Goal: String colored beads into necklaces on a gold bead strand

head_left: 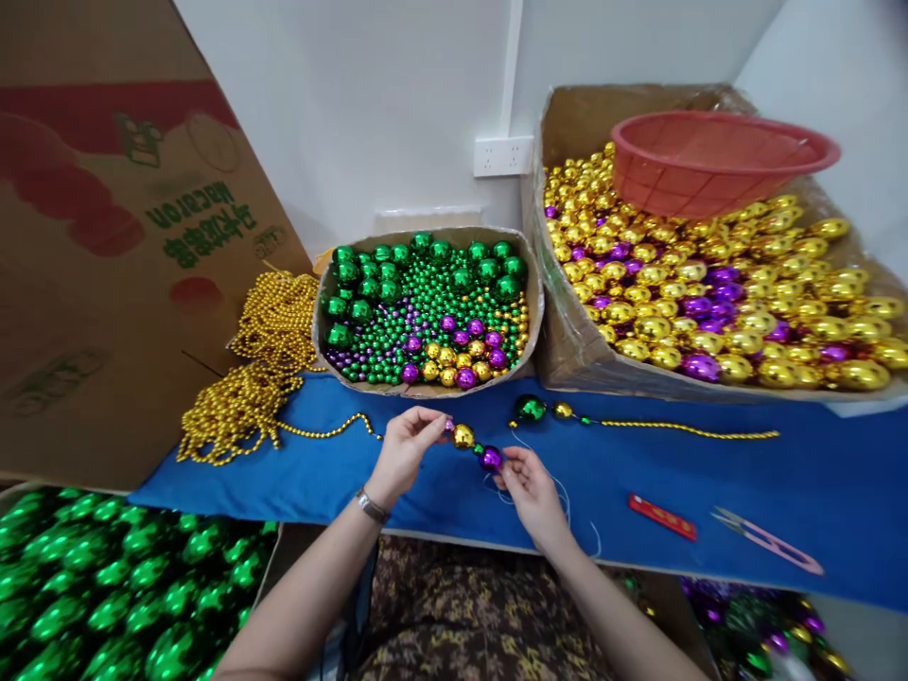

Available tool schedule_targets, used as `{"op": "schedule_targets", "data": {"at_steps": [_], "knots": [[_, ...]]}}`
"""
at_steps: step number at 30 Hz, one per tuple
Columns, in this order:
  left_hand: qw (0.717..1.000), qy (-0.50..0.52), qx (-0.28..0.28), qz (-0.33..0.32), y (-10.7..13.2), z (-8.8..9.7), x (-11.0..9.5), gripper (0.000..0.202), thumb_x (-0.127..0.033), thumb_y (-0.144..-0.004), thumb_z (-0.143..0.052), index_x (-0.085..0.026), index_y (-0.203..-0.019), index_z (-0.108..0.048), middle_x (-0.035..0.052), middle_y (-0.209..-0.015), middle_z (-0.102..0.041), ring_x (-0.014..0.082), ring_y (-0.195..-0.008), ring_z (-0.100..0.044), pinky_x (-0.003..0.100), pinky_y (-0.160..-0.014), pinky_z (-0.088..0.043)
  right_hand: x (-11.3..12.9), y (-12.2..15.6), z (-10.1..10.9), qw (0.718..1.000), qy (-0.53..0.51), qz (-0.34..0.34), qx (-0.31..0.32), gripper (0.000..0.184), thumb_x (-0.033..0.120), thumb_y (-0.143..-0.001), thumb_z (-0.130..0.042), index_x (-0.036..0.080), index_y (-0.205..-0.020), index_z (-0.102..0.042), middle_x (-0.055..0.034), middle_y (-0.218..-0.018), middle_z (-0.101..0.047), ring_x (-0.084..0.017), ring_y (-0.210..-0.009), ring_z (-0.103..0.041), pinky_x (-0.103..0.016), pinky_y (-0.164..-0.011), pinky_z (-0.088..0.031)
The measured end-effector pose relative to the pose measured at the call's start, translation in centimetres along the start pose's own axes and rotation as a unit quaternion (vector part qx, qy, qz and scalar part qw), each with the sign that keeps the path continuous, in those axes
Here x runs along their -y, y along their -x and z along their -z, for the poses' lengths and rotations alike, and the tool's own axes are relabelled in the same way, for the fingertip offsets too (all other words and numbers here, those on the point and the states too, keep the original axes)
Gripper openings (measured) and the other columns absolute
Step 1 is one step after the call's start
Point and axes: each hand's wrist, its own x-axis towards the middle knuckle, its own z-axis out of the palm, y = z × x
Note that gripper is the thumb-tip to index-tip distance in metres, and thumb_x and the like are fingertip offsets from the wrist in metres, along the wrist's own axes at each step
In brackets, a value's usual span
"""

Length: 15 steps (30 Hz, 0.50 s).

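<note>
My left hand (408,449) is pinched on the end of a short run of threaded beads, next to a gold bead (463,436). My right hand (529,487) is closed at the other end, beside a purple bead (490,459), with thin white thread (567,501) trailing from it over the blue cloth (709,473). Both hands hover just above the cloth. Behind them lies a strand with a green bead (531,408), a gold bead and a long gold bead chain (681,428).
A cardboard box (426,312) of green, purple and gold beads stands behind the hands. A larger box (709,293) of gold and purple balls with a red basket (716,161) is at right. Gold chains (262,378) pile at left. A red lighter (663,516) and snips (770,541) lie right.
</note>
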Motion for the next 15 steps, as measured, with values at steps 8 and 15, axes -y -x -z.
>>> {"op": "schedule_targets", "data": {"at_steps": [8, 15], "knots": [[0.952, -0.205, 0.022, -0.226, 0.2, -1.4, -4.4, 0.014, -0.030, -0.081, -0.062, -0.016, -0.080, -0.064, 0.0091, -0.103, -0.066, 0.0188, -0.093, -0.061, 0.032, -0.080, -0.048, 6.1, -1.3, 2.2, 0.930, 0.307, 0.198, 0.042, 0.028, 0.029, -0.091, -0.044, 0.023, -0.114, -0.057, -0.0071, -0.107, -0.067, -0.021, -0.102, -0.061, -0.039, -0.093, -0.047], [0.941, -0.150, 0.031, -0.302, 0.8, -3.0, -8.1, 0.007, -0.023, -0.083, -0.060, -0.017, -0.082, -0.063, 0.0077, -0.100, -0.066, 0.0173, -0.095, -0.061, 0.030, -0.083, -0.049, 10.0, -2.2, -0.6, 0.904, 0.286, 0.274, 0.163, 0.026, 0.032, -0.095, -0.042, 0.021, -0.103, -0.064, -0.0052, -0.096, -0.069, -0.016, -0.086, -0.065, -0.027, -0.079, -0.051]]}}
